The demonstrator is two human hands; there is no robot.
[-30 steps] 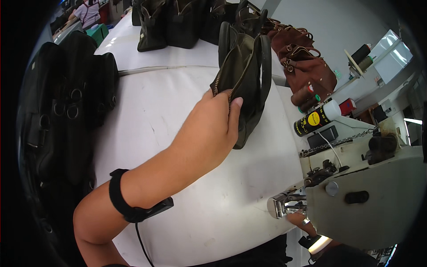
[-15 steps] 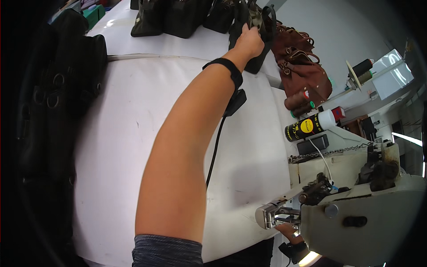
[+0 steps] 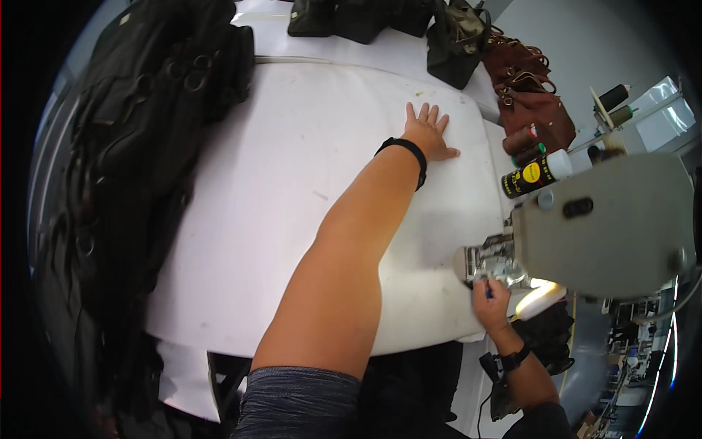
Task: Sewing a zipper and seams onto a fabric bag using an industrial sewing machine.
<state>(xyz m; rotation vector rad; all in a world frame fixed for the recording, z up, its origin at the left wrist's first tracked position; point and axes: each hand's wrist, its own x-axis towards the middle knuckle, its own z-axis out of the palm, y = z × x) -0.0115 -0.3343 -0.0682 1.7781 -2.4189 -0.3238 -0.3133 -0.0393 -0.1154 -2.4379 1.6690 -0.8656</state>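
Note:
My left hand (image 3: 426, 134) lies spread on the white work table (image 3: 292, 175), holding nothing. A little beyond it stands an olive-green bag with handles (image 3: 452, 51). My right hand (image 3: 491, 306) is by the metal needle area of the sewing machine (image 3: 607, 227), its fingers closed on a small dark blue object that I cannot make out, beside a lit lamp (image 3: 540, 296).
Black bags with metal rings (image 3: 131, 168) lie along the left; more (image 3: 355, 14) stand at the back. Brown bags (image 3: 534, 110), thread spools (image 3: 521, 139) and a black spray can (image 3: 528, 178) sit at the right. A spool stand (image 3: 607, 110) rises behind.
My left hand has let go of the olive bag, which now stands farther back, and has drawn down onto the table, fingers spread. My right hand has come into fuller view under the machine.

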